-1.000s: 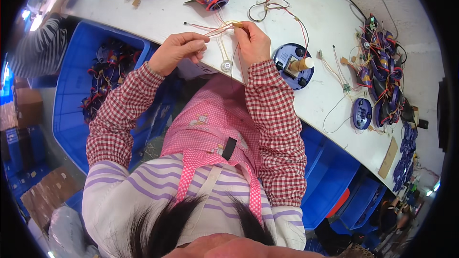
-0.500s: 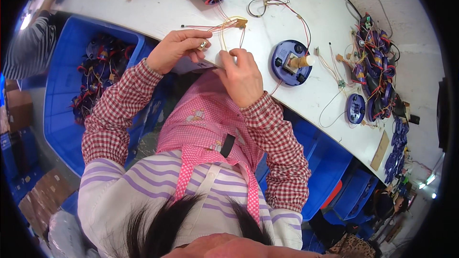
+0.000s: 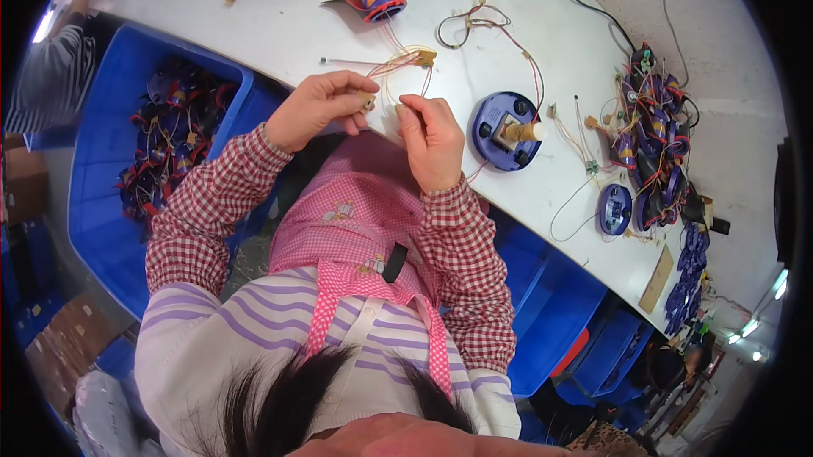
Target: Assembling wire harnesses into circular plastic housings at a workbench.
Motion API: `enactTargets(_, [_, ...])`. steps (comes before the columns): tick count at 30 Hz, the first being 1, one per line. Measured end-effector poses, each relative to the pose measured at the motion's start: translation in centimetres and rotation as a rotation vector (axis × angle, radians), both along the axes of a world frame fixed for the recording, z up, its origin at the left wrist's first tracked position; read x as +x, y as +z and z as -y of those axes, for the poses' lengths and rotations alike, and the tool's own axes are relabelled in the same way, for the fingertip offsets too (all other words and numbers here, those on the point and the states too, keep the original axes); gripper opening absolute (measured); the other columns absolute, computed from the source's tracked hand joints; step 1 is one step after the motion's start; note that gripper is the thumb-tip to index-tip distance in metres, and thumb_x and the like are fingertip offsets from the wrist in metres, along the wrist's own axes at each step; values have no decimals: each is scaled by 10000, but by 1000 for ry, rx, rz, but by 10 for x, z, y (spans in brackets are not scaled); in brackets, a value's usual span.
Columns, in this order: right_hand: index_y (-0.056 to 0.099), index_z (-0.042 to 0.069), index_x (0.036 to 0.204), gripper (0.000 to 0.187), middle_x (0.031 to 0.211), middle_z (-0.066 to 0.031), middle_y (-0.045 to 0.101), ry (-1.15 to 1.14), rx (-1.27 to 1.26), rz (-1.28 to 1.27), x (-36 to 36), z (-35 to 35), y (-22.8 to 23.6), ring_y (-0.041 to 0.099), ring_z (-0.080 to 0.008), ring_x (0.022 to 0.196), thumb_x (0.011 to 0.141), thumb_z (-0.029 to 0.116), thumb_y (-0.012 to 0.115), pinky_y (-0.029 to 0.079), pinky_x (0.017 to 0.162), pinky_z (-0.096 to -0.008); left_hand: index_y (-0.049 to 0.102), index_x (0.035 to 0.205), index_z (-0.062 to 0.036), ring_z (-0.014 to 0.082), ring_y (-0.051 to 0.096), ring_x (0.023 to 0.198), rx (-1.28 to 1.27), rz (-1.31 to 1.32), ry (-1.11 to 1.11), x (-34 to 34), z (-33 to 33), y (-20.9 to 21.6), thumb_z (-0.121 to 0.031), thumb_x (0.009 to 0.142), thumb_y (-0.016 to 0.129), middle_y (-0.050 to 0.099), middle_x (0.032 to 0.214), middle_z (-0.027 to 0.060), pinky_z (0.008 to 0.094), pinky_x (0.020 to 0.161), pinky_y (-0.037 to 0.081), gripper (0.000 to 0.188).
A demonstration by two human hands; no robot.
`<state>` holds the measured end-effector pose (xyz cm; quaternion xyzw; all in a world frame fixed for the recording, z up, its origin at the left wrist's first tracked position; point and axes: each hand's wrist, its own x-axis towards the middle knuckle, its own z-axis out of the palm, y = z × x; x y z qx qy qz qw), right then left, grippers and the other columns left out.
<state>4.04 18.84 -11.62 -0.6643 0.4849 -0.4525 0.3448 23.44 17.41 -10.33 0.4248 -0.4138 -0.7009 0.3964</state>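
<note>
My left hand (image 3: 318, 110) is closed at the table's near edge, pinching a small pale metal-looking component (image 3: 367, 104) between thumb and fingers. Just right of it, my right hand (image 3: 434, 139) has thumb and forefinger pressed together at the end of a thin wire; the tip is too small to make out. Thin red, yellow and white wires (image 3: 391, 67) run from a small brown circuit board (image 3: 423, 58) down toward both hands. Beyond the board lies a purple and orange plastic part (image 3: 380, 1), its wires leading to the board.
A round purple base (image 3: 484, 148) with a cream cylinder on it sits right of my hands. Farther right are a small purple oval part (image 3: 615, 210) and a heap of wired parts (image 3: 656, 131). A blue bin (image 3: 93, 211) of similar parts stands left. Another person's striped sleeve (image 3: 51, 84) shows far left.
My right hand's fingers have drawn into a tighter, more upright pinch on the wire. The left hand keeps the component, turned slightly. The whole view has shifted a little.
</note>
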Motion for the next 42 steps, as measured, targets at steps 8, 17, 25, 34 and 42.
enactTargets(8, [617,-6,977,164,802,-73,534,-19,-155,-172,-1,12,-9,492,-166,630,816,1,591,416,578,-245,569,1089,27,106,590,631,77,-23,9,2,0,-8,-63,887,561,604,827,87,185,558,512,221])
enactTargets(17, [613,-9,975,162,808,-72,531,29,-96,-145,1,8,-2,488,-162,638,815,1,589,410,580,-241,567,1109,39,121,590,610,136,-59,64,1,0,-1,-60,884,559,609,825,105,195,541,515,246])
enactTargets(25, [610,-10,978,161,820,-68,528,30,-20,-101,-1,9,-1,486,-159,643,819,4,587,406,583,-236,570,1122,40,128,594,644,170,-113,155,-9,-4,1,-43,879,552,614,852,111,197,573,515,257])
enactTargets(34, [609,-3,977,155,812,-65,521,47,-11,-115,-2,14,0,484,-154,636,825,12,589,405,576,-238,582,1118,20,98,564,654,65,-68,151,-19,-5,-4,-25,874,540,609,873,77,161,544,454,251])
enactTargets(42, [610,2,973,149,801,-64,517,54,7,-82,-5,16,0,482,-157,626,827,24,592,403,568,-242,591,1108,19,92,556,644,95,-63,166,-24,-3,-4,-8,859,542,606,854,68,158,533,445,255])
